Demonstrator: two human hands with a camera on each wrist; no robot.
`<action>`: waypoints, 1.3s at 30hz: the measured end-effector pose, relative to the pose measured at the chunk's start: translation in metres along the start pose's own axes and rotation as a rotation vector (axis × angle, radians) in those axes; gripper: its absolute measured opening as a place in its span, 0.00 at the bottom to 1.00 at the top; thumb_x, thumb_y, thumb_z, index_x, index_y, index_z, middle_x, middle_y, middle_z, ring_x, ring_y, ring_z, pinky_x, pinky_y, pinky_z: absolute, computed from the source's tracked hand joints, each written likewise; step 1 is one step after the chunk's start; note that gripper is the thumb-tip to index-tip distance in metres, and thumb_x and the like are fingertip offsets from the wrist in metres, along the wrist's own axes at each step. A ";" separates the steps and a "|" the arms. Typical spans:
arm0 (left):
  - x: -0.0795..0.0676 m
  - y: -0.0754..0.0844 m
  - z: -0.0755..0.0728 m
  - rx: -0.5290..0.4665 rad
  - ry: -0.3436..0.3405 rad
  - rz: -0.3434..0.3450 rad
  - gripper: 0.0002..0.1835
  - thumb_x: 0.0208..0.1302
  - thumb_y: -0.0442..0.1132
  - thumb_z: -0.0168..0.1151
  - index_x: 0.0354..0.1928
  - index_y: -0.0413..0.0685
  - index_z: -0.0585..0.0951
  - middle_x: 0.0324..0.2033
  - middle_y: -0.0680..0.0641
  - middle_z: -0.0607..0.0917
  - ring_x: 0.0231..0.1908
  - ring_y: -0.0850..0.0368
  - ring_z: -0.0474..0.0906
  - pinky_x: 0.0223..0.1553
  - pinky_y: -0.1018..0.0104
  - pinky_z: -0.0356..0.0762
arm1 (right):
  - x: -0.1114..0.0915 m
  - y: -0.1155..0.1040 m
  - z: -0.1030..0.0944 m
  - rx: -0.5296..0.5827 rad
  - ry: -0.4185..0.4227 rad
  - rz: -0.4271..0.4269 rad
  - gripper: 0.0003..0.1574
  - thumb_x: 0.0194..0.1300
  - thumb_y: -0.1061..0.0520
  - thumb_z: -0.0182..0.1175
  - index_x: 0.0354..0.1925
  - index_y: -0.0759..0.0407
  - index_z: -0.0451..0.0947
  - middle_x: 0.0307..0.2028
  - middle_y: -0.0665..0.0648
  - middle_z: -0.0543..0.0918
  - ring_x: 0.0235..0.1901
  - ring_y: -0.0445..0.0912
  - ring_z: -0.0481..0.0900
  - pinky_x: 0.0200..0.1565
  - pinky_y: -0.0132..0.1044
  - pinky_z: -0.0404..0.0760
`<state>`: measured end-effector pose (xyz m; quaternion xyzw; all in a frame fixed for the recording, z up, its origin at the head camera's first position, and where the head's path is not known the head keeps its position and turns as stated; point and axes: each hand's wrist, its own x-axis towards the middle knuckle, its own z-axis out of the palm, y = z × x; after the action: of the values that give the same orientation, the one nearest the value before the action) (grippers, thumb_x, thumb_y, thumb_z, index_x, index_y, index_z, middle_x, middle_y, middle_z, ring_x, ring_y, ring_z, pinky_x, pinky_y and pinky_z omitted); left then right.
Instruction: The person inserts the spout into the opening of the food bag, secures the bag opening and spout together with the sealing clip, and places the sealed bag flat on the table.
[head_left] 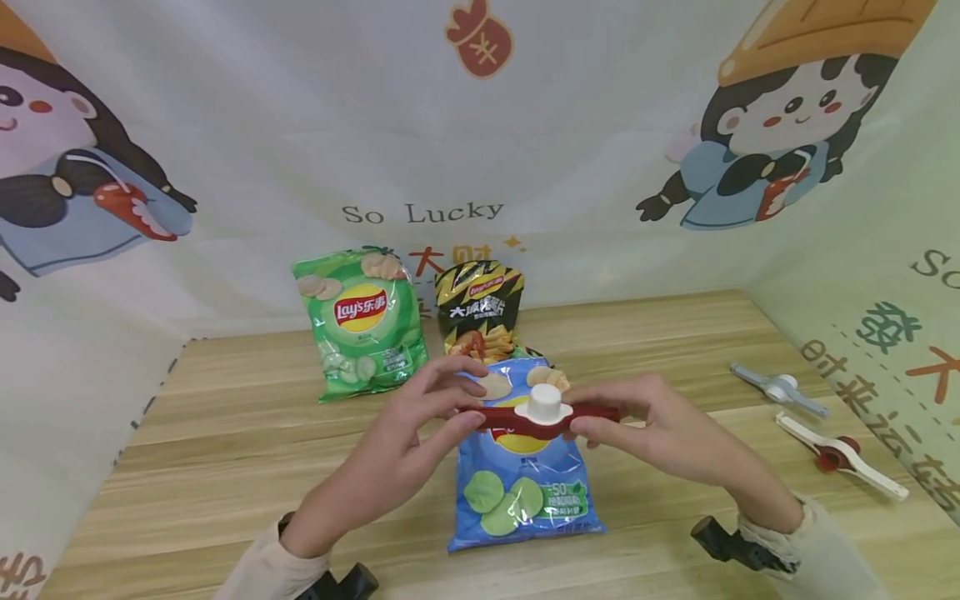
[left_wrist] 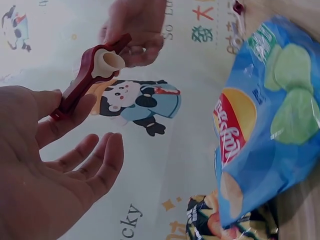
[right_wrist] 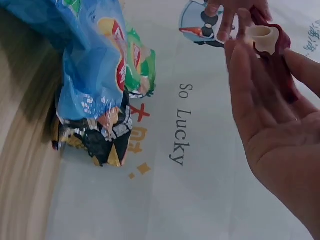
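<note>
A dark red bag clip [head_left: 501, 419] with a white spout cap [head_left: 545, 403] is held level between both hands, above the blue chip bag [head_left: 468, 462]. My left hand [head_left: 412, 429] pinches its left end between thumb and forefinger, the other fingers spread apart. At the opposite end, the thumb and fingers of my right hand [head_left: 660, 429] grip it. The left wrist view shows the hollow white spout [left_wrist: 107, 62] on the underside of the clip. In the right wrist view the red body [right_wrist: 280, 75] lies between thumb and fingers.
Behind the blue bag stand a green chip bag [head_left: 360, 317] and a black chip bag [head_left: 480, 304]. A grey-blue clip [head_left: 780, 389] and a white clip with a red spout [head_left: 862, 471] lie on the wooden table [head_left: 225, 467] at right. Printed cloth [head_left: 300, 125] encloses the table.
</note>
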<state>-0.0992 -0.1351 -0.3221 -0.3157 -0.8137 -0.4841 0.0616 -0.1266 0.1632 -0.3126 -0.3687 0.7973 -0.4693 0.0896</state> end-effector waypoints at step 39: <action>-0.001 -0.003 0.008 0.087 -0.015 0.021 0.13 0.78 0.39 0.49 0.43 0.50 0.85 0.63 0.55 0.70 0.57 0.59 0.73 0.53 0.58 0.78 | -0.003 -0.015 0.020 -0.308 0.167 -0.442 0.21 0.59 0.69 0.68 0.51 0.54 0.84 0.50 0.51 0.85 0.51 0.45 0.83 0.54 0.34 0.79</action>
<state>-0.0985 -0.1300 -0.3283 -0.3249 -0.8311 -0.4452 0.0743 -0.1069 0.1470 -0.3119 -0.5029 0.7642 -0.3797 -0.1379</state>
